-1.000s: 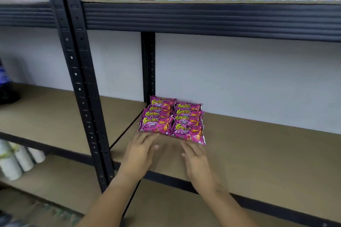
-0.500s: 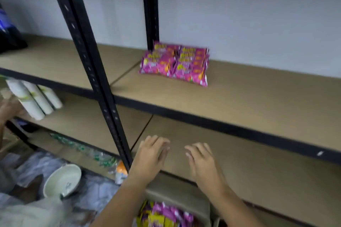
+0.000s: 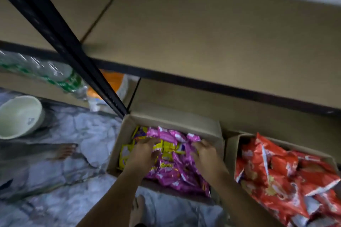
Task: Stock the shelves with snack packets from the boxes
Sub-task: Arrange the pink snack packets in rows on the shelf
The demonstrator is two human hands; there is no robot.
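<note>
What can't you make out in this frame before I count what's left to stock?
- Pink packets, head view: both hands cover the pile's middle, so no count; print is motion-blurred.
- Red packets: their box runs off the right and bottom edges.
- Whether either hand's fingers grip packets: blurred and buried in the pile.
- Bottles on the low shelf: blurred, partly behind the black post.

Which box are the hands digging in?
The left cardboard box, full of pink and yellow snack packets. Both hands are inside it. The other box holds red packets, untouched.
</note>
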